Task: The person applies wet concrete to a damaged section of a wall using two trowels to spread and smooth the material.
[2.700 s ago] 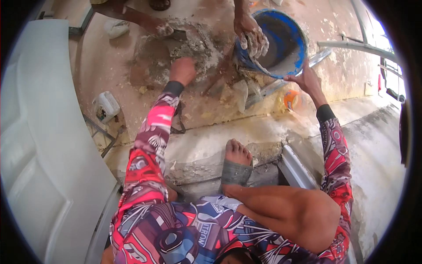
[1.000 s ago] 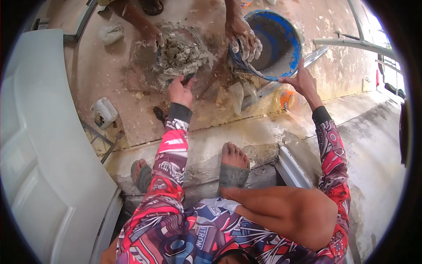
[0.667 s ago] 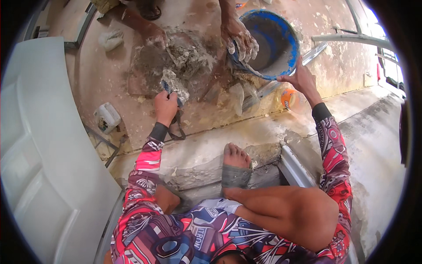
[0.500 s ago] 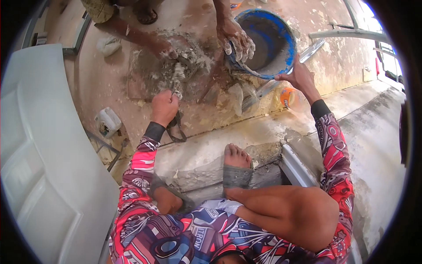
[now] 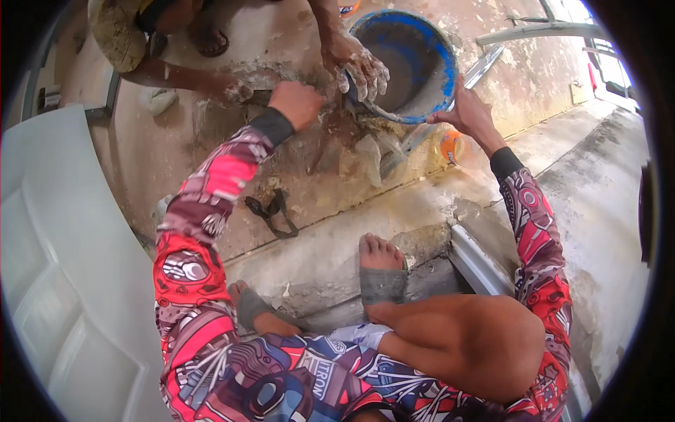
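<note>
My right hand (image 5: 467,116) grips the near right rim of a blue bucket (image 5: 446,55), thumb along its edge. The bucket is tilted, its inside coated with grey mix. Left of it, my left hand (image 5: 299,105) is a closed fist low over the mortar-smeared floor. Its back faces me and hides what its fingers hold. Another person's mix-caked hand (image 5: 362,67) rests on the bucket's left rim. That person's other hand (image 5: 232,88) is low at the floor, just left of my fist.
A large white moulded panel (image 5: 63,267) stands at the left. A black strap-like thing (image 5: 274,211) lies on the floor below my left forearm. Under the bucket are a clear plastic bag (image 5: 369,158) and an orange-labelled plastic container (image 5: 450,148). A metal channel (image 5: 481,260) lies beside my foot.
My left hand has moved up and to the right, over the smeared patch. The whitish smeared thing seen beyond its fingers is hidden now. My right hand keeps its grip on the bucket.
</note>
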Demonstrator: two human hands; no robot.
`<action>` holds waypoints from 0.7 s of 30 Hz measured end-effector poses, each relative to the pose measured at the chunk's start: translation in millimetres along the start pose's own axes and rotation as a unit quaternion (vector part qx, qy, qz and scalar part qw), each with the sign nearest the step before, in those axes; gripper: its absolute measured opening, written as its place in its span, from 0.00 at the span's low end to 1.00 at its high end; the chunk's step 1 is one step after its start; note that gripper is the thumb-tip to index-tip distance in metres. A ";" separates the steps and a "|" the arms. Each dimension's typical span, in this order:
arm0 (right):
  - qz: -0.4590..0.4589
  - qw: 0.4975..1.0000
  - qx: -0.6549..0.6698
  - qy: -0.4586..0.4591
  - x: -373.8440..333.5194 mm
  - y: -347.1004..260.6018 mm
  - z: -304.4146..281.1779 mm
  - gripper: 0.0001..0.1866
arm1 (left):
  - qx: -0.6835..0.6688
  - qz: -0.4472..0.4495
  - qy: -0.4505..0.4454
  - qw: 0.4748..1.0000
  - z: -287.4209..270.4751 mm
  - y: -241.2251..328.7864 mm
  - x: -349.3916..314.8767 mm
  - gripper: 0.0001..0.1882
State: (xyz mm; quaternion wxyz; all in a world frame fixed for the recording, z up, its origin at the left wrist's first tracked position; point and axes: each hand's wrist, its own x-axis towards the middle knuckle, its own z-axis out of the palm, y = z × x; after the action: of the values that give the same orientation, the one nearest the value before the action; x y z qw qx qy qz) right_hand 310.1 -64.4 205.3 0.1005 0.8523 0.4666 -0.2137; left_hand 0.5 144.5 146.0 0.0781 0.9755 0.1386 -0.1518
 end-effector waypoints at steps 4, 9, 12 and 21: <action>-0.019 1.000 0.013 0.003 3.7 -6.2 1.0 0.76 | 0.114 0.041 0.045 0.992 46.8 -37.7 55.2 0.08; -0.006 1.000 0.003 0.007 -0.3 -4.7 -3.3 0.75 | 0.126 -0.018 0.060 0.990 73.1 -78.1 79.5 0.09; 0.002 1.000 -0.012 0.003 0.1 -7.7 -7.7 0.74 | 0.065 -0.055 0.086 0.993 93.3 -85.1 76.5 0.10; 0.013 0.999 -0.029 -0.018 2.1 -12.6 -10.3 0.74 | 0.057 -0.014 0.045 0.997 118.2 -72.4 58.2 0.10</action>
State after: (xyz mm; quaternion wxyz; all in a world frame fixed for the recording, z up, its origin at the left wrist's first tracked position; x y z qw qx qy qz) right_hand 303.3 -52.2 213.9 0.1362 0.8510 0.4600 -0.2139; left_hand 0.0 204.6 8.2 0.0137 0.9822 0.1471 -0.1161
